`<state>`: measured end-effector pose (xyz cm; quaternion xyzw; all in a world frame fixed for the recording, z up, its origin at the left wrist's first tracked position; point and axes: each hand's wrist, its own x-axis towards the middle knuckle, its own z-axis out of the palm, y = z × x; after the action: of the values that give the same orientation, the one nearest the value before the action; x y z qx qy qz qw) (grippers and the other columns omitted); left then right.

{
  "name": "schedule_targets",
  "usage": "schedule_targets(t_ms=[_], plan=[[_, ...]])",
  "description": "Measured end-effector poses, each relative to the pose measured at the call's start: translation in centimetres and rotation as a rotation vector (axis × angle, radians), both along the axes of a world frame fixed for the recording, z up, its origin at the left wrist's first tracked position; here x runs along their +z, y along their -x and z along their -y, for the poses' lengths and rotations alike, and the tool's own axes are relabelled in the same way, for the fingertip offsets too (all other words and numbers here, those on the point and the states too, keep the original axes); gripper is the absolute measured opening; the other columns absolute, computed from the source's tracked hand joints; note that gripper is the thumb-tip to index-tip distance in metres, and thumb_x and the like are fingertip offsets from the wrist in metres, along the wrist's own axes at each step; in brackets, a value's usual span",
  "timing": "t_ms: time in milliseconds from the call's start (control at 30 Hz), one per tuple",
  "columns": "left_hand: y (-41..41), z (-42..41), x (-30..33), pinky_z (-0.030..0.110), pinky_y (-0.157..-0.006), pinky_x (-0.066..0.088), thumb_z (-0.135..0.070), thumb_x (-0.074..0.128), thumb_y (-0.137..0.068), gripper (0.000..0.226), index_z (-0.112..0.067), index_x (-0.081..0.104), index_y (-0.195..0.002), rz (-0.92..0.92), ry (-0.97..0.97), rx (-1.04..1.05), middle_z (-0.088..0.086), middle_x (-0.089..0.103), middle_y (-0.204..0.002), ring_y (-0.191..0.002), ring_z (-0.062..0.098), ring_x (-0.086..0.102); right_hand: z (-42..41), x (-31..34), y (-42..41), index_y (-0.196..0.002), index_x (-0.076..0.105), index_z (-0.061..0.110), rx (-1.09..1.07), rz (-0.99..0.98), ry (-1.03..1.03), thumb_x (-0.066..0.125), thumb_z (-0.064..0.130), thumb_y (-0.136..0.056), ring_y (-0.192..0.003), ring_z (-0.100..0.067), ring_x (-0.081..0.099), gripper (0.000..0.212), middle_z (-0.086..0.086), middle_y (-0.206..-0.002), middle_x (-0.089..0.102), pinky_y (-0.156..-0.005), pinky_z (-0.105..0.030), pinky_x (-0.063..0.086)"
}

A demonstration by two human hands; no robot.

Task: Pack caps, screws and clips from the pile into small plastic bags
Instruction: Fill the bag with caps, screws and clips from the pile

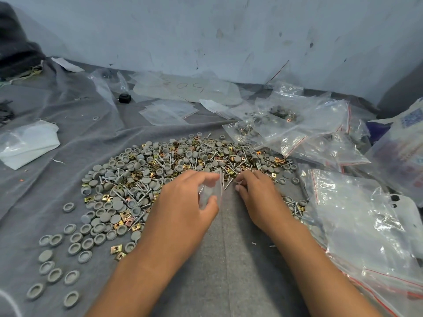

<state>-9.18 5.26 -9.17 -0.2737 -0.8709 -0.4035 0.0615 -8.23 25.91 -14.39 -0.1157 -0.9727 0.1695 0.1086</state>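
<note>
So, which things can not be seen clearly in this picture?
- Small bag, head view: contents unreadable; the left hand covers most of it.
- Right hand fingertips: curled under at the pile, any picked part hidden.
- Filled bags far right: counts too small, glare.

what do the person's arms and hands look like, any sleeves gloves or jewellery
Both arms are bare from the bottom edge of the view up to the wrists: no sleeves show. The left hand and the right hand wear no gloves. No watch, bracelet or ring is visible on the parts that show, and no markings or tape. Fingernails look short and unpainted where they can be seen.
</note>
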Motion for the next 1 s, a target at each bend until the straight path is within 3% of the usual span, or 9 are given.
schedule_targets(t_ms=[100,233,300,400,567,733,867,1000], plan=[[-0.1,-0.1,-0.1,0.009,-0.081,0.042,-0.032,0.075,-0.085,0.044,-0.036,0.065,-0.127,0.000,0.006,-0.017,-0.028,0.059,-0.108,-0.087,-0.019,0.048,-0.5,0.4,0.0,-0.115,0.065,0.021,-0.017,-0.046,0.080,0.046,0.017,-0.106,-0.104,-0.014,0.055,0.021,0.002,-0.112,0.063,-0.084,-0.029,0.043],[-0.1,-0.3,-0.2,0.007,-0.077,0.037,-0.037,0.077,-0.081,0.050,-0.036,0.064,-0.129,0.001,0.014,-0.020,-0.028,0.055,-0.102,-0.083,-0.018,0.046,-0.5,2.1,-0.1,-0.109,0.069,0.031,-0.001,-0.140,0.385,0.052,0.019,-0.105,-0.075,0.011,0.055,0.021,0.021,-0.087,0.062,-0.063,-0.008,0.038],[-0.2,-0.4,-0.3,0.004,-0.075,0.036,-0.036,0.077,-0.081,0.050,-0.035,0.064,-0.129,0.004,0.011,-0.018,-0.027,0.055,-0.103,-0.084,-0.018,0.046,0.0,3.3,-0.6,-0.101,0.069,0.036,0.065,-0.234,0.565,0.054,0.020,-0.104,-0.065,0.009,0.054,0.023,0.017,-0.076,0.062,-0.057,-0.009,0.038],[-0.3,-0.5,-0.4,0.005,-0.075,0.036,-0.036,0.077,-0.081,0.050,-0.036,0.063,-0.129,0.008,0.012,-0.020,-0.026,0.056,-0.107,-0.083,-0.018,0.046,1.5,5.0,-1.8,-0.100,0.070,0.035,0.202,-0.345,0.756,0.056,0.018,-0.103,-0.064,0.003,0.053,0.021,0.021,-0.074,0.062,-0.060,-0.011,0.038],[-0.4,-0.5,-0.3,0.018,-0.078,0.042,-0.041,0.076,-0.081,0.048,-0.038,0.062,-0.127,0.020,0.034,-0.020,-0.026,0.056,-0.107,-0.081,-0.008,0.048,4.0,6.1,-3.7,-0.098,0.069,0.030,0.342,-0.395,0.741,0.068,0.017,-0.096,-0.074,-0.001,0.061,0.013,0.021,-0.085,0.068,-0.066,-0.011,0.043],[-0.6,-0.6,-0.1,0.013,-0.072,0.038,-0.041,0.071,-0.080,0.044,-0.041,0.062,-0.123,0.016,0.030,-0.055,-0.026,0.055,-0.103,-0.082,-0.011,0.048,5.0,5.9,-4.2,-0.092,0.069,0.019,0.358,-0.408,0.674,0.079,0.008,-0.085,-0.083,-0.018,0.069,0.016,0.008,-0.089,0.073,-0.070,-0.031,0.054],[-0.5,-0.6,-0.1,0.010,-0.070,0.037,-0.042,0.068,-0.079,0.045,-0.041,0.062,-0.124,0.014,0.016,-0.057,-0.028,0.054,-0.101,-0.084,-0.015,0.048,4.9,5.7,-4.1,-0.093,0.068,0.017,0.365,-0.458,0.614,0.081,0.003,-0.082,-0.089,-0.016,0.071,0.022,0.009,-0.091,0.074,-0.069,-0.029,0.053],[-0.4,-0.5,-0.1,0.011,-0.070,0.038,-0.043,0.068,-0.079,0.049,-0.041,0.061,-0.127,0.005,0.021,-0.043,-0.028,0.053,-0.098,-0.083,-0.015,0.048,4.7,5.8,-4.3,-0.098,0.067,0.026,0.371,-0.475,0.604,0.080,0.003,-0.083,-0.095,-0.015,0.072,0.031,0.010,-0.096,0.074,-0.068,-0.021,0.052]])
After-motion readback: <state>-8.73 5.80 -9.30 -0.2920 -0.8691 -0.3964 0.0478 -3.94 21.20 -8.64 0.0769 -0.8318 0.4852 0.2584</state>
